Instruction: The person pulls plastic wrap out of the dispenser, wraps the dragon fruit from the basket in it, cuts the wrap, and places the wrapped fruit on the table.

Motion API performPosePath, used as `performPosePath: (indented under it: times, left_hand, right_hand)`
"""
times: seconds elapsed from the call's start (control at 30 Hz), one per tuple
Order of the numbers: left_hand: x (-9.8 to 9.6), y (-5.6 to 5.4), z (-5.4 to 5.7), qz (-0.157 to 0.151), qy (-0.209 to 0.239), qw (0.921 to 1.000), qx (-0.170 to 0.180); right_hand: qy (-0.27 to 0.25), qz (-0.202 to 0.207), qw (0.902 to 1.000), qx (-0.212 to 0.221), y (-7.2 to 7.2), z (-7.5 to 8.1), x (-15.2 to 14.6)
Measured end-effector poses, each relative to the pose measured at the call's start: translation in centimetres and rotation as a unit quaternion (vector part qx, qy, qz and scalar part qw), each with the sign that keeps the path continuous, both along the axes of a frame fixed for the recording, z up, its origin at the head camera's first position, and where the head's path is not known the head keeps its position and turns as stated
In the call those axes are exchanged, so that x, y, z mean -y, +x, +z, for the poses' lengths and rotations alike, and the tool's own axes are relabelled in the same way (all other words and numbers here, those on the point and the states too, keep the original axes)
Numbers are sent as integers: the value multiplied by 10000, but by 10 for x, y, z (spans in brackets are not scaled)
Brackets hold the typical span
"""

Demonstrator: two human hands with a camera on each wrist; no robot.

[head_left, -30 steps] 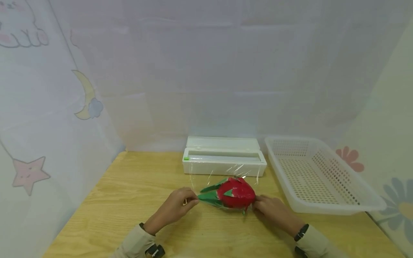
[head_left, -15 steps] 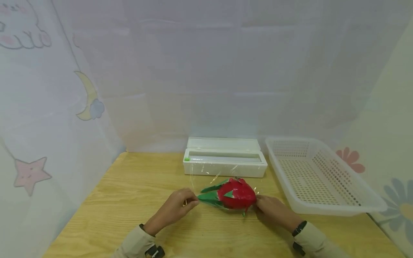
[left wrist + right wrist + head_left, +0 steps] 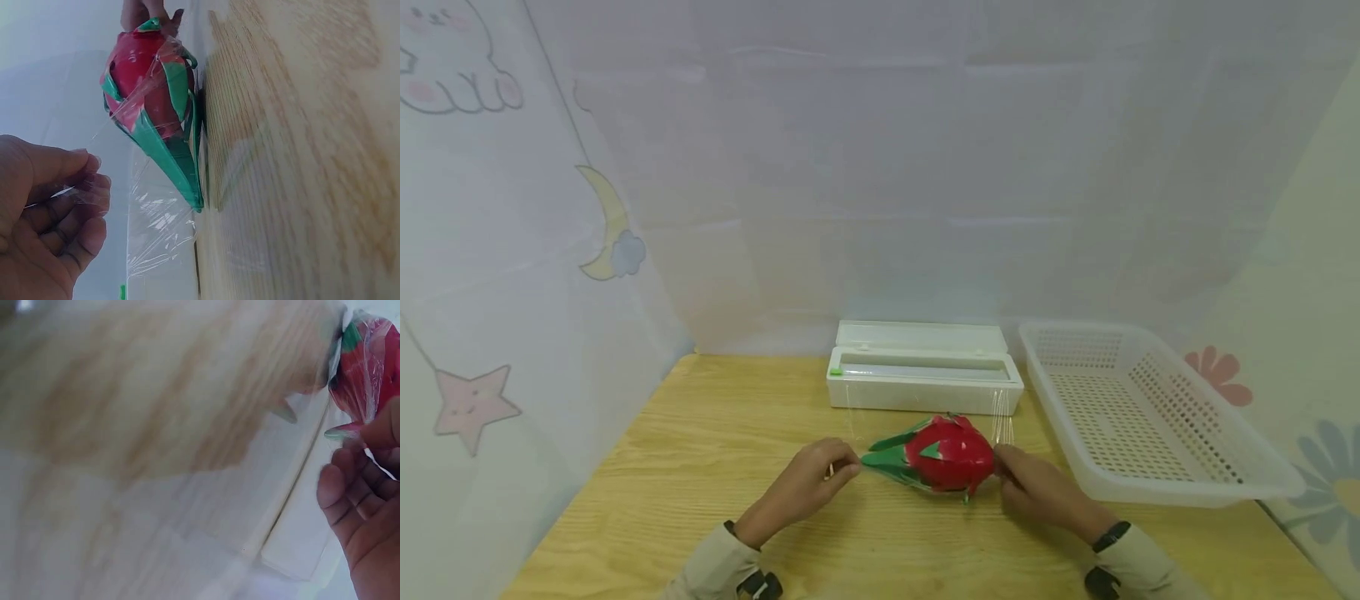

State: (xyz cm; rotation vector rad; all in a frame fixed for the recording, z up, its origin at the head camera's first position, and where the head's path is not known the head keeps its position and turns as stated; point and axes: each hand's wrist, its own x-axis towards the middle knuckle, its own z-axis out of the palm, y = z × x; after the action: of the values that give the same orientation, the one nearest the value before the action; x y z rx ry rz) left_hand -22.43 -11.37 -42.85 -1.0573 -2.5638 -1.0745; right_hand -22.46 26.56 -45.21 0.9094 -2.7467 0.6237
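Observation:
A red dragon fruit with long green scales lies on the wooden table between my hands, its green tips toward the left. Clear cling film covers it and stretches back to the film box. My left hand pinches the film's edge between thumb and forefinger, beside the green tips; the left wrist view shows the fingers apart from the fruit. At the red end, my right hand pinches gathered film between thumb and forefinger, seen in the right wrist view close against the fruit.
Behind the fruit stands a white cling film box, its lid raised and the roll inside. To the right is a white perforated plastic basket. The wooden table meets a pale cloth backdrop at its rear edge.
My right hand has shifted slightly to the right, and the film at that side is now drawn into narrow vertical folds. The left hand and the dragon fruit have hardly moved.

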Motion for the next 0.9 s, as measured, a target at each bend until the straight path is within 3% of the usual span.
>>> performPosePath:
  times: [0.13, 0.23, 0.53, 0.77, 0.9]
  left_hand:
    - [-1, -1, -1, -27, 7, 10000, 18]
    - [-1, -2, -3, -39, 39, 10000, -37]
    - [1, -1, -2, -100, 198, 9998, -21]
    - [2, -2, -4, -151, 345, 9992, -115]
    - [1, -3, -7, -189, 353, 9992, -43]
  right_hand:
    - [-220, 245, 9979, -559, 0, -2, -2]
    - [-183, 364, 9969, -680, 1, -3, -3]
    - [132, 596, 9962, 618, -4, -5, -2]
    - [371, 214, 9962, 754, -6, -3, 6]
    - [729, 36, 9967, 358, -2, -2, 7]
